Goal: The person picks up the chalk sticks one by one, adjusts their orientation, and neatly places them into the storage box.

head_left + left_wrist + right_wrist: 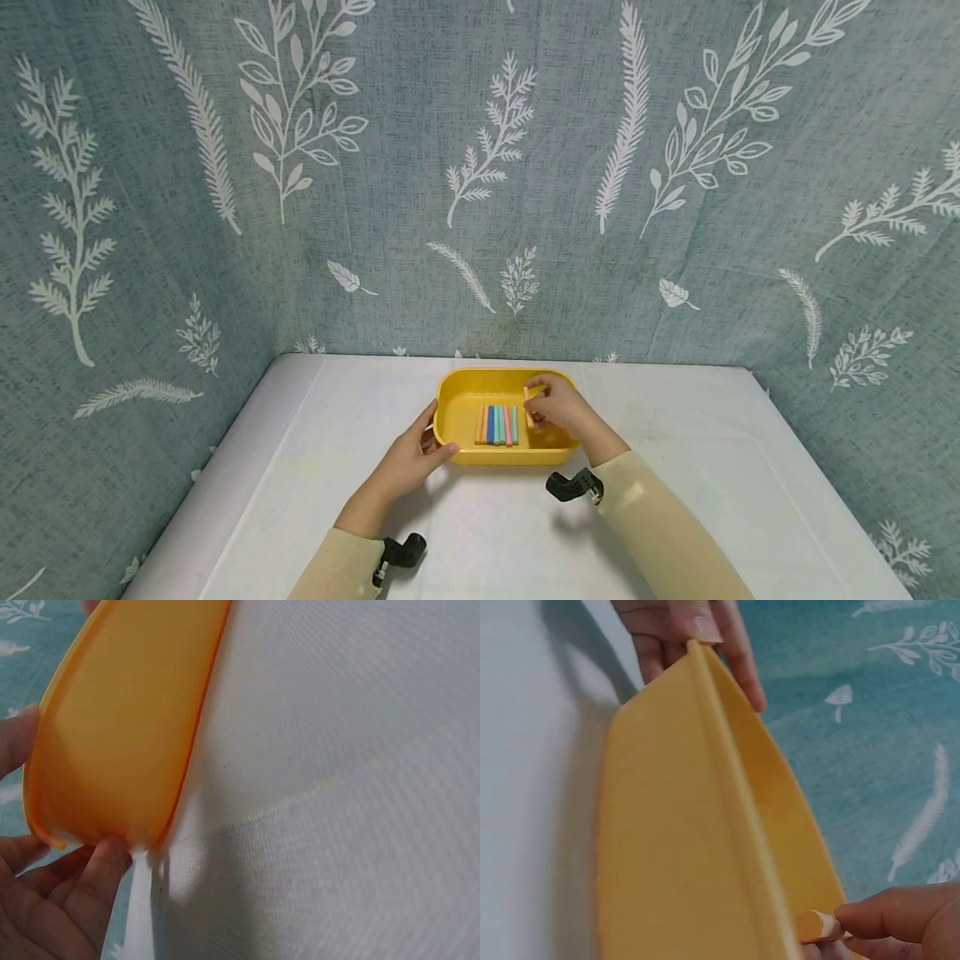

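Note:
A yellow oblong tray (457, 398) sits mid-table, holding a row of several coloured chalk sticks (497, 424). My left hand (414, 457) grips the tray's near-left corner, thumb at the front wall and fingers on the left end; the left wrist view shows the fingers (90, 889) against the tray's outer wall (120, 727). My right hand (553, 406) is over the tray's right half and pinches an orange chalk stick (528, 403). In the right wrist view that orange chalk stick (817, 927) shows between fingertips (877, 919) above the tray rim (727, 795), with the left hand (682, 634) at the far end.
The tray stands on a white cloth-covered table (712, 467) enclosed by teal leaf-print fabric walls (480, 167) behind and on both sides. Black wrist camera mounts (570, 486) sit on both cream sleeves near the table's front.

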Action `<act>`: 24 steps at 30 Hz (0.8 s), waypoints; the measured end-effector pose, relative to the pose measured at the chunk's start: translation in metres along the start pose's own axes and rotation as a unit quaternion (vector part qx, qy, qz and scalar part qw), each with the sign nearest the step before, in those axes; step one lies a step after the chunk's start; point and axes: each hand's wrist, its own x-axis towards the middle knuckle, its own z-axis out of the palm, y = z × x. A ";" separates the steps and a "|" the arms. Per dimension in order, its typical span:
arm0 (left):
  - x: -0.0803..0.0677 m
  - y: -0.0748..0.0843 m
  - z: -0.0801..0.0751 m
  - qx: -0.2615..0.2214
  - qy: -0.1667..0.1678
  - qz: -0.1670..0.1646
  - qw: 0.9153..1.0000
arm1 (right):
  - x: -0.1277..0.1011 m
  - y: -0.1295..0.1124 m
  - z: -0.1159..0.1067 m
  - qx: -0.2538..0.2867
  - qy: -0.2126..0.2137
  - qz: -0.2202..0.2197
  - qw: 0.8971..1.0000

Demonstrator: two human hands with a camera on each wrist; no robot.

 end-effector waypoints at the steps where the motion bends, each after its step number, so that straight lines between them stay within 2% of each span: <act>1: 0.000 0.000 0.000 -0.001 0.000 0.001 1.000 | 0.001 0.001 0.002 -0.001 0.001 0.002 1.000; 9: -0.001 0.001 0.000 -0.007 0.001 0.009 1.000 | 0.005 0.008 0.010 -0.028 0.007 0.008 1.000; 15: -0.002 0.001 0.000 -0.003 0.000 0.000 1.000 | 0.008 0.015 0.015 -0.057 0.012 0.009 0.998; 24: -0.001 0.004 -0.001 -0.004 0.000 -0.003 1.000 | 0.010 0.019 0.021 -0.062 0.013 0.022 0.998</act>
